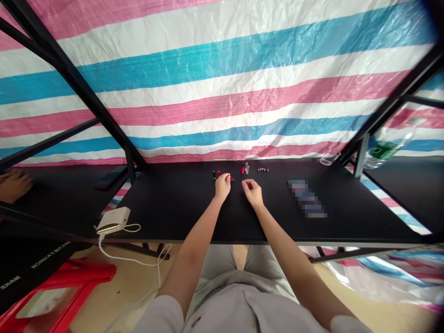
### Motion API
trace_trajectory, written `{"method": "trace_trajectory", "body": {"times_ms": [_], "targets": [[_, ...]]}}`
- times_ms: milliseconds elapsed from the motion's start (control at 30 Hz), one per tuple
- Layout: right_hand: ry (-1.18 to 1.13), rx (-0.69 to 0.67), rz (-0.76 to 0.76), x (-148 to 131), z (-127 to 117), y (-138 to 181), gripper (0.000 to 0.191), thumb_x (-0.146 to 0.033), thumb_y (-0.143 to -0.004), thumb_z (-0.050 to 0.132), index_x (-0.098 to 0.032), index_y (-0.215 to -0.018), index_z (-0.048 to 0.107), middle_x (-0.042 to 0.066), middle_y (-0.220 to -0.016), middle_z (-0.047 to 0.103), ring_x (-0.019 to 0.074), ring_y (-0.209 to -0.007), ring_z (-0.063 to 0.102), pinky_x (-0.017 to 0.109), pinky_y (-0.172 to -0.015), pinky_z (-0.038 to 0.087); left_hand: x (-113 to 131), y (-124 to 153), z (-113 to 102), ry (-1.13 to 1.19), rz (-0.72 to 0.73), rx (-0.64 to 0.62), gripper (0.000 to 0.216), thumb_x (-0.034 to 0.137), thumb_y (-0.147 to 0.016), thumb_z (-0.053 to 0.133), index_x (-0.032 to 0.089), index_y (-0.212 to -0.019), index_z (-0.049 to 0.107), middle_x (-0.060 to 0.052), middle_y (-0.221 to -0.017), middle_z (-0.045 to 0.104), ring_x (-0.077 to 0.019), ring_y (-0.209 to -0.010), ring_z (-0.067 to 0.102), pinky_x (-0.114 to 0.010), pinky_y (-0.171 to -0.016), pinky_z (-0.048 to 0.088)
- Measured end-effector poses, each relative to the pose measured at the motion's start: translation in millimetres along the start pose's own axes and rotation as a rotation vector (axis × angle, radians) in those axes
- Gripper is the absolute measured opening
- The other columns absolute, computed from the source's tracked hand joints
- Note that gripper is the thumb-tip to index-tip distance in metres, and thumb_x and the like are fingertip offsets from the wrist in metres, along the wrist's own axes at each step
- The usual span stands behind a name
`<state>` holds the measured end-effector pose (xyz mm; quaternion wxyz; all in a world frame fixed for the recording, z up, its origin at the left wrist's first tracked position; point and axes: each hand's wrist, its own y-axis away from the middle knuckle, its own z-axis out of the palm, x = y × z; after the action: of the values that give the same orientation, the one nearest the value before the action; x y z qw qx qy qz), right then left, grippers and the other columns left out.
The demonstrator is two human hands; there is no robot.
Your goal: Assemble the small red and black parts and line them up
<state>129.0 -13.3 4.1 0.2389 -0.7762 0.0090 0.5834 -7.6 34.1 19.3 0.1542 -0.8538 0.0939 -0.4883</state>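
Both hands are over the middle of the table (173, 208), the left hand (222, 185) just beside the right hand (252, 190), with a small piece (231, 177) in the left grip. Behind the left hand stand two small caps (216, 174). Behind the right hand stands a pair of vials (244, 169), with a row of pins (262, 169) to their right. Further right lies a flat pack (307, 199) (blurred), and a glass (329, 158) stands at the back right corner. A power bank (114, 220) lies on the front left corner, its cable (118, 254) hanging off the edge towards the floor.
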Motion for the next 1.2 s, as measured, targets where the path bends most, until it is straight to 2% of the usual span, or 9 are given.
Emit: {"method": "trace_trajectory", "body": {"times_ms": [67,167,367,567,833,1033,1200], "targets": [[0.031,0.003,-0.033,0.2,-0.1,0.5,0.031,-0.045,-0.078,0.049,-0.017,-0.080,0.061,0.004,-0.072,0.061,0.0133,-0.061,0.053,0.026,-0.061,0.044,-6.4,6.7,6.5,0.222,-0.111,-0.012,0.023,0.023,-0.084,0.046,0.014,-0.097,0.062,-0.008,-0.081,0.066,-0.0117,-0.055,0.058,-0.026,-0.061,0.047],[0.070,0.009,-0.060,2.0,-0.3,0.8,0.030,-0.044,-0.080,0.047,-0.017,-0.080,0.060,0.004,-0.071,0.061,0.0133,-0.061,0.053,0.026,-0.060,0.044,-11.6,17.8,11.5,0.439,-0.185,-0.019,0.024,0.025,-0.082,0.049,0.014,-0.100,0.060,-0.008,-0.084,0.066,-0.0092,-0.055,0.057,-0.022,-0.053,0.044],[0.126,-0.019,-0.109,4.1,-0.8,2.2,0.030,-0.043,-0.082,0.045,-0.017,-0.083,0.060,0.005,-0.074,0.061,0.0143,-0.063,0.054,0.027,-0.063,0.045,-9.9,29.8,2.5,0.582,-0.195,-0.065,0.027,0.029,-0.078,0.054,0.013,-0.098,0.061,-0.009,-0.086,0.067,-0.0077,-0.054,0.055,-0.020,-0.050,0.041],[0.146,-0.041,-0.172,4.3,-1.6,3.0,0.031,-0.042,-0.085,0.041,-0.018,-0.087,0.061,0.007,-0.083,0.063,0.0171,-0.074,0.057,0.031,-0.072,0.046,-8.5,32.3,0.5,0.629,-0.178,-0.091,0.029,0.031,-0.078,0.055,0.013,-0.100,0.061,-0.009,-0.086,0.067,-0.0074,-0.053,0.054,-0.020,-0.049,0.039],[0.176,-0.075,-0.149,3.3,-2.2,3.2,0.035,-0.046,-0.085,0.040,-0.018,-0.085,0.061,0.006,-0.080,0.063,0.0169,-0.070,0.056,0.030,-0.069,0.045,-11.3,33.1,1.2,0.602,-0.144,-0.140,0.030,0.033,-0.078,0.055,0.013,-0.101,0.061,-0.009,-0.088,0.067,-0.0079,-0.055,0.055,-0.020,-0.050,0.039],[0.160,-0.086,-0.155,1.9,-2.8,3.9,0.034,-0.047,-0.084,0.042,-0.018,-0.082,0.061,0.006,-0.078,0.061,0.0159,-0.069,0.055,0.029,-0.068,0.045,-9.6,33.2,0.3,0.587,-0.149,-0.116,0.031,0.035,-0.079,0.054,0.013,-0.101,0.061,-0.009,-0.087,0.066,-0.0080,-0.055,0.055,-0.020,-0.050,0.039],[0.137,-0.097,-0.110,4.3,-0.7,3.8,0.032,-0.045,-0.082,0.044,-0.018,-0.091,0.058,0.006,-0.082,0.062,0.0159,-0.071,0.056,0.030,-0.070,0.046,-8.8,32.8,-0.3,0.572,-0.170,-0.095,0.034,0.038,-0.079,0.054,0.014,-0.101,0.060,-0.009,-0.086,0.066,-0.0082,-0.055,0.055,-0.020,-0.050,0.040]]}}
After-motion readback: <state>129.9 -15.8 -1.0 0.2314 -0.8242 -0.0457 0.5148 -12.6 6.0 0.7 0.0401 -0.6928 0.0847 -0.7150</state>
